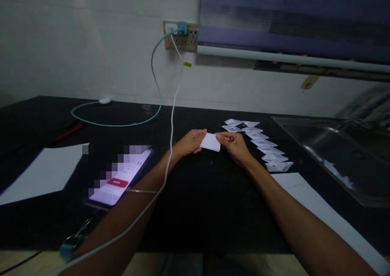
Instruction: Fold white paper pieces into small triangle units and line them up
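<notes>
Between my two hands is a small folded white paper, its layers showing along the lower edge. My left hand pinches its left side, thumb on top. At the right edge, the thumb and fingers of my right hand are closed on the same paper. Just beyond my right hand, several folded paper boats stand in a slanting line on the black countertop.
A lit phone lies left, its white cable crossing over my left forearm. Paper sheets lie far left and right. A metal sink is at right. A teal cable loops from the wall socket.
</notes>
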Motion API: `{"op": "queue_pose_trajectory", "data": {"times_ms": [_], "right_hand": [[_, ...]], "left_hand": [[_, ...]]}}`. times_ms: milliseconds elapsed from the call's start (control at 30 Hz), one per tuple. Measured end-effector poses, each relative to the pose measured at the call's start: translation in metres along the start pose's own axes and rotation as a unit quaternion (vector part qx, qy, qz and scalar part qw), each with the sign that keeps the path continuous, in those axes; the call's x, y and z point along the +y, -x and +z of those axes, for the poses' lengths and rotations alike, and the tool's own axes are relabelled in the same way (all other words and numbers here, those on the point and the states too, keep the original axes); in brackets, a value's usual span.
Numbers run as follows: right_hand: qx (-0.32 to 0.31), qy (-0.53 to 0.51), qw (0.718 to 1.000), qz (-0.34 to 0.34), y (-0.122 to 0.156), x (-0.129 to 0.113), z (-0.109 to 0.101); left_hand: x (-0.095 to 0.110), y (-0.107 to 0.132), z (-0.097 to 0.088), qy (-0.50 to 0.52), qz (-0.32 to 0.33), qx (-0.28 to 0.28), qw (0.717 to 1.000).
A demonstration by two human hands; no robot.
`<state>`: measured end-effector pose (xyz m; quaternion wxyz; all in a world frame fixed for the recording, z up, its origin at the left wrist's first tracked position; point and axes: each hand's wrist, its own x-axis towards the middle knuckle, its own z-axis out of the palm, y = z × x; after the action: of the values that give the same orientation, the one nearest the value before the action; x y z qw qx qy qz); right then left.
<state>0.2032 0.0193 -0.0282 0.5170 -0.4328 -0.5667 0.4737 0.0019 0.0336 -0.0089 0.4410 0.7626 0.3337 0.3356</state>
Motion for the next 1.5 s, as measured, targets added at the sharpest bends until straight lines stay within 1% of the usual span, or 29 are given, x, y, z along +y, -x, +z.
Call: {"op": "queue_pose_trajectory", "data": {"times_ms": [100,167,267,367,433,500,567,667,733,800,933,1000,1067,1133,1267,1400,1500], "right_hand": [[0.042,0.008,0.999,-0.027,-0.002,0.002,-0.003],[0.068,0.022,0.996,-0.044,-0.003,0.002,-0.003],[0.088,0.052,0.993,-0.064,-0.004,0.002,-0.002],[0.1,0.074,0.988,-0.087,-0.005,0.001,-0.001],[0.095,0.09,0.986,-0.101,-0.006,0.0,-0.001],[0.073,0.117,0.984,-0.116,-0.005,-0.002,-0.002],[0.033,0.149,0.98,-0.132,-0.002,-0.006,-0.003],[-0.023,0.187,0.971,-0.145,0.002,-0.009,-0.003],[-0.035,0.199,0.968,-0.147,0.003,-0.008,-0.002],[-0.033,0.204,0.967,-0.148,0.003,-0.007,-0.002],[-0.027,0.215,0.961,-0.17,0.005,-0.008,-0.002],[-0.049,0.231,0.953,-0.189,0.008,-0.009,-0.001],[-0.074,0.246,0.944,-0.205,0.01,-0.009,-0.001],[-0.087,0.246,0.944,-0.204,0.01,-0.007,-0.001],[-0.085,0.236,0.951,-0.183,0.008,-0.004,-0.002],[-0.051,0.253,0.942,-0.216,0.006,-0.007,-0.001],[-0.02,0.235,0.946,-0.221,0.004,-0.008,0.0]], "left_hand": [[-0.001,-0.001,-0.001,0.005,-0.03,-0.009,0.999],[-0.004,-0.001,-0.001,0.007,-0.039,-0.018,0.999],[-0.007,-0.001,-0.002,-0.005,-0.018,-0.037,0.999],[-0.003,0.001,-0.002,-0.029,-0.014,-0.04,0.999],[0.001,0.003,-0.002,-0.028,-0.028,-0.04,0.998],[0.004,0.004,-0.003,-0.011,-0.047,-0.039,0.998],[0.004,0.004,-0.003,0.013,-0.055,-0.031,0.998],[0.0,0.002,-0.002,0.033,-0.038,-0.023,0.998],[-0.002,0.001,0.0,0.032,-0.028,-0.022,0.999],[-0.004,0.0,0.002,0.028,-0.032,-0.018,0.999],[-0.006,-0.002,0.004,0.03,-0.047,0.01,0.998],[-0.007,-0.002,0.003,0.037,-0.05,0.022,0.998],[-0.005,-0.002,0.002,0.042,-0.048,0.019,0.998],[-0.004,-0.001,0.001,0.045,-0.044,0.014,0.998],[-0.003,0.001,-0.002,0.069,-0.043,0.012,0.997],[-0.008,0.001,-0.005,0.094,-0.032,-0.017,0.995],[-0.009,0.0,-0.007,0.099,-0.045,-0.027,0.994]]}}
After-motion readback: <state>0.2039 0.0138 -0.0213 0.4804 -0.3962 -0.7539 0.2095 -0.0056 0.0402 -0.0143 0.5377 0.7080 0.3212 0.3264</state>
